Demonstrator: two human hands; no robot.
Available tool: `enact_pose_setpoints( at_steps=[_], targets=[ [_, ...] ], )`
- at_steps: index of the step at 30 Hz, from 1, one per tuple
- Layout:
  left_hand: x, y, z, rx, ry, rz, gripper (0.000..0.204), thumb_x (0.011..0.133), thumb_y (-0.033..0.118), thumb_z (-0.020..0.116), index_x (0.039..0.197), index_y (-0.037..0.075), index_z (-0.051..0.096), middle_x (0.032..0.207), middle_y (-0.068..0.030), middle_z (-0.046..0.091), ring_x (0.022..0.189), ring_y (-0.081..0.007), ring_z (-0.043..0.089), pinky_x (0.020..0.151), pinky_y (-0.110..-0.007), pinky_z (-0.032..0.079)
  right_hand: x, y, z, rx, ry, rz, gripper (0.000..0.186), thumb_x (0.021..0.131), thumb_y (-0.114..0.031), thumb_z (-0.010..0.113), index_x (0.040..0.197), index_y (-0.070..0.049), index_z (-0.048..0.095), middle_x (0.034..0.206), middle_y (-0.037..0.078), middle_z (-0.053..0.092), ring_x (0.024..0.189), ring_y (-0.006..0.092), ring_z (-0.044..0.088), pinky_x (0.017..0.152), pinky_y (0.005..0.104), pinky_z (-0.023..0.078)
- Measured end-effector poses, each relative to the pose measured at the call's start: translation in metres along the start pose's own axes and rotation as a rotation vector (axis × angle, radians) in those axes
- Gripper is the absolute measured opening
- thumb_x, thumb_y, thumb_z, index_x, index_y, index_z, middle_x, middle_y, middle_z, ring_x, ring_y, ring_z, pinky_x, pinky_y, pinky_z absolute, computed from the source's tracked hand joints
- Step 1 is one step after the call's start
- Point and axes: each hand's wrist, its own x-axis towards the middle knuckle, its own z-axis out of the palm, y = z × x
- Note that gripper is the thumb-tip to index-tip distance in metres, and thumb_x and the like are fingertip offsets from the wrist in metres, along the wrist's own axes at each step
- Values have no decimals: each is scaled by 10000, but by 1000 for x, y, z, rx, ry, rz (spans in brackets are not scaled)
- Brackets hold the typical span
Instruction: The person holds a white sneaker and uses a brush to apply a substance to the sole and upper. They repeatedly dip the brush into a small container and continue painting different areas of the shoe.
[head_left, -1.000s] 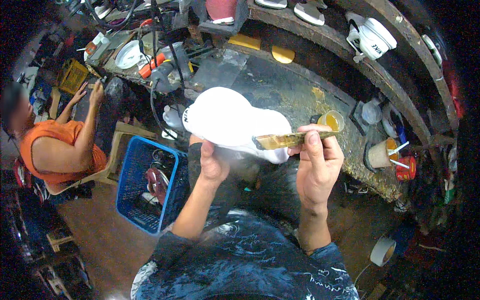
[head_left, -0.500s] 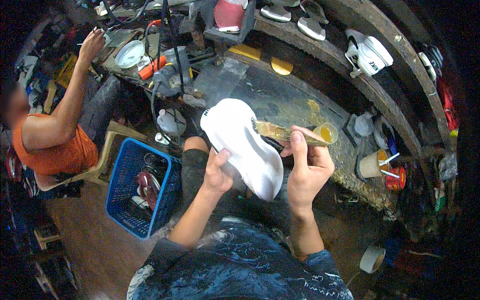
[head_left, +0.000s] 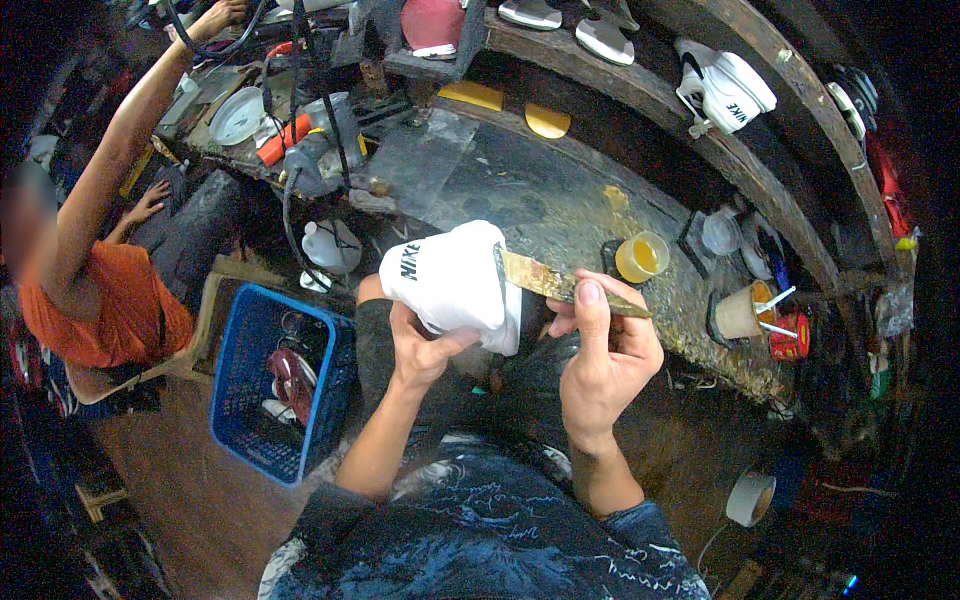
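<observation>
A white shoe (head_left: 445, 280) with dark lettering on its heel end is held over my lap. My left hand (head_left: 420, 345) grips it from below and the near side, thumb along its lower edge. Between the thumb and fingers of my right hand (head_left: 605, 355) is a flat, glue-stained applicator (head_left: 545, 278). Its far end touches or nearly touches the shoe's right edge. Just beyond my right hand, a clear cup (head_left: 642, 258) of yellow liquid stands on the workbench (head_left: 560, 180). The shoe's underside is hidden from view.
Left of my legs stands a blue basket (head_left: 225, 400) with shoes inside. A person in an orange top (head_left: 120, 300) sits farther left, one arm raised. Shelves (head_left: 640, 90) with white shoes curve behind the bench. A beige cup (head_left: 740, 312) with white sticks stands at the right.
My left hand has turned the shoe, so its lettered heel faces up and its sole side is hidden. The applicator stays at its right edge. The seated person's arm has reached higher.
</observation>
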Motion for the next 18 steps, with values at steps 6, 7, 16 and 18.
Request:
enact_pose_setpoints(
  at_steps=[6,7,16,18],
  targets=[
    [0,1,-7,137,-39,97,992,602,105,947,1462,-11,466,1335,-135,643,1205,-296,649,1066,-438,515,4,-5,-6,64,-53,-4,203,1033,-119,664,1121,61,697,868,124,722,677,144,660,604,259,526],
    [-1,2,-8,188,-22,136,943,603,121,951,1421,-24,505,1304,-135,663,1173,-277,668,1043,-419,526,5,-7,-7,90,-46,12,204,1032,-122,665,1119,59,698,854,121,717,673,142,656,600,259,523],
    [4,13,-11,341,-73,237,1026,581,192,979,1428,-79,467,1414,-240,611,1296,-316,615,1154,-470,451,15,-16,-10,27,-64,26,173,1011,-119,702,1077,40,720,922,85,722,681,118,649,599,250,510],
    [3,12,-13,326,-59,227,1034,583,207,984,1428,-83,465,1443,-254,587,1315,-327,602,1163,-477,443,14,-18,-10,60,-34,25,125,991,-95,732,1061,8,744,859,30,711,668,72,597,608,229,462]
  ],
)
